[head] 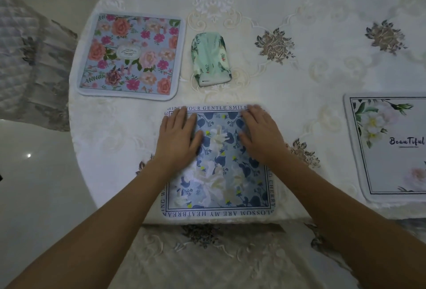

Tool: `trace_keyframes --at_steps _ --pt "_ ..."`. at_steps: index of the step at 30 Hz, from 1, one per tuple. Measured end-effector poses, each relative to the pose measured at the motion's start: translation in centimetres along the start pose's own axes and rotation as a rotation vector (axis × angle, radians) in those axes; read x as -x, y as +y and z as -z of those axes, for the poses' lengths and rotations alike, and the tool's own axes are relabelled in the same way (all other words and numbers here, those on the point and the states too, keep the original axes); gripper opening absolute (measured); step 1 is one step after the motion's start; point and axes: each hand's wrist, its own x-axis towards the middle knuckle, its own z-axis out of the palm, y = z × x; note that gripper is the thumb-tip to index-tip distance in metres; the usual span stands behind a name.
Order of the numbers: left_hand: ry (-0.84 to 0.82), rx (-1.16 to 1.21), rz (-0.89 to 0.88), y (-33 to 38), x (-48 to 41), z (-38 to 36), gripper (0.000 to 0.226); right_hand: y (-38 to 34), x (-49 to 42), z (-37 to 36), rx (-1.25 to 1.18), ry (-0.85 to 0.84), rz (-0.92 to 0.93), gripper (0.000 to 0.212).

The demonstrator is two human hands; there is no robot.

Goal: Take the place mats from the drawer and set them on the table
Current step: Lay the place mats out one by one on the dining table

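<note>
Here, the blue-leaf place mat (pixel 219 173) lies flat on the round table (pixel 299 81), at the near edge, its lettered border reading "YOUR GENTLE SMILE" along the far side. Both hands rest palm-down on its far half — left hand (pixel 178 136) over the left portion, right hand (pixel 261 134) over the right, fingers straight and lightly spread, pressing rather than gripping; nothing is held in either. A strip of mat shows between the two thumbs.

Outward: pink-flowered mat (pixel 131 55) to the far left, flat, well apart from the blue one. Just beside it on its right — a pale green packet (pixel 211 62), lying on the cloth, touching neither mat. White-flower mat (pixel 391 148) at the right, partly cut off by the frame, the word "Beautiful" printed on it. Embroidered cream tablecloth (pixel 276 42) covers the table and hangs over the near edge.
</note>
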Motion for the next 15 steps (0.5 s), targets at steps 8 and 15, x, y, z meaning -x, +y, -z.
trace_keyframes --at_steps 8,15 --pt "-0.023 -0.026 -0.117 1.3 -1.7 -0.2 0.064 -4.3 -3.0 -1.8 -0.028 -0.042 0.141 0.06" --pt "-0.027 -0.05 -0.022 -3.2 0.0 0.4 0.063 0.2 -0.7 -0.7 0.019 -0.032 0.061 0.066"
